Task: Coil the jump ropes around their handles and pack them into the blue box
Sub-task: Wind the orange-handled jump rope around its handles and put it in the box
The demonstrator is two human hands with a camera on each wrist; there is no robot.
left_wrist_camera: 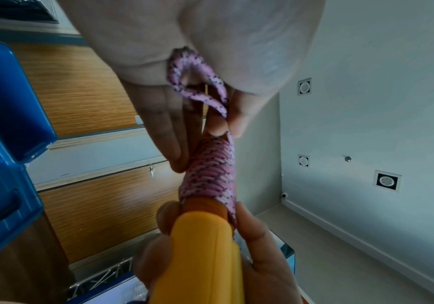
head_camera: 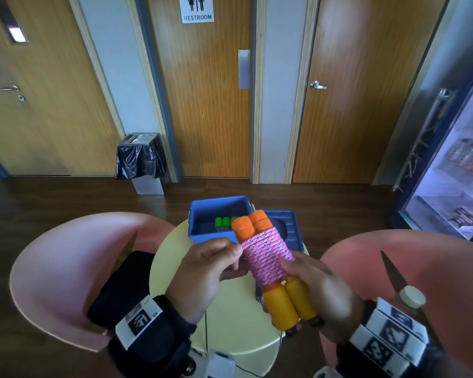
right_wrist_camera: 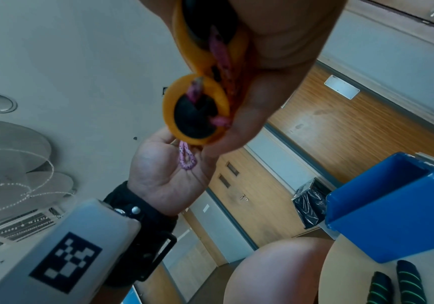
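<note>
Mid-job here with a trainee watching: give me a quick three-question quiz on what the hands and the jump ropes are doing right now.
1. True or false: the pink rope is wound around the paired yellow handles.
2. Which hand grips the yellow handles? A) left hand B) right hand C) neither
3. Fill in: inside the blue box on the yellow table there are already handles with ____ ends.

Key: 1 true. 2 B; the left hand pinches the last loop of the pink rope beside the coil. 3 green.
</note>
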